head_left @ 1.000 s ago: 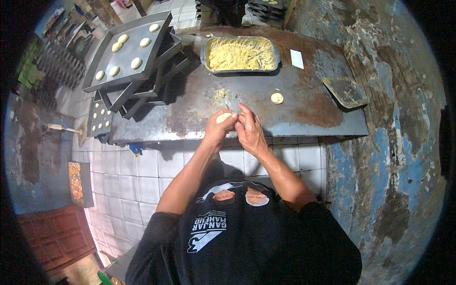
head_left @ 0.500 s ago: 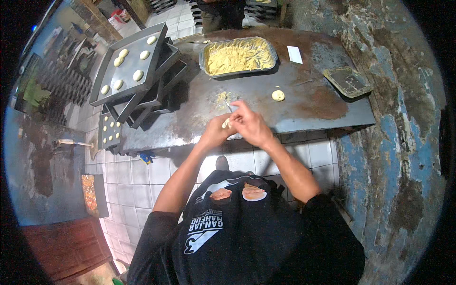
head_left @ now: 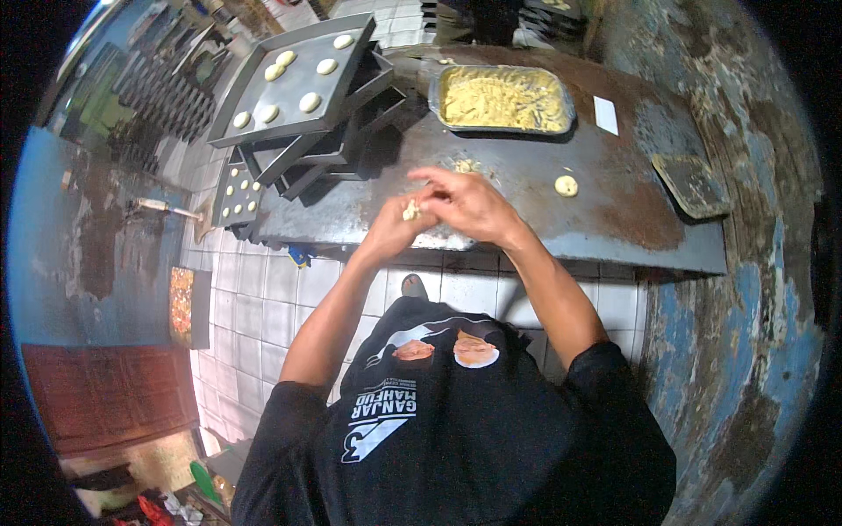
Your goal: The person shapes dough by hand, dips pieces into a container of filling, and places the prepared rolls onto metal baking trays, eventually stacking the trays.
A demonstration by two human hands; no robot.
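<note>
Near the front edge of the metal table, my left hand [head_left: 392, 230] is closed around a small piece of pale dough [head_left: 410, 210]. My right hand [head_left: 474, 207] meets it from the right, thumb and fingers pinching at the dough while the index finger reaches out above. Part of the dough is hidden by the fingers. Beyond my hands lies a smear of yellow crumbs [head_left: 467, 165]. To their right a round dough ball [head_left: 567, 186] rests on the table. Farther back stands a rectangular pan [head_left: 436, 103] of yellow filling [head_left: 495, 98].
At the left, metal trays are stacked crosswise; the top tray [head_left: 263, 81] carries several dough balls. A lower tray [head_left: 239, 203] also holds dough balls. A white card [head_left: 605, 116] and a dark shallow tray [head_left: 691, 186] lie at the right, near a peeling wall [head_left: 745, 289]. Someone stands behind the table.
The view has shifted, so the table and trays appear farther right. My hands still hold the dough; the thin metal tool seen by my right fingers before no longer shows.
</note>
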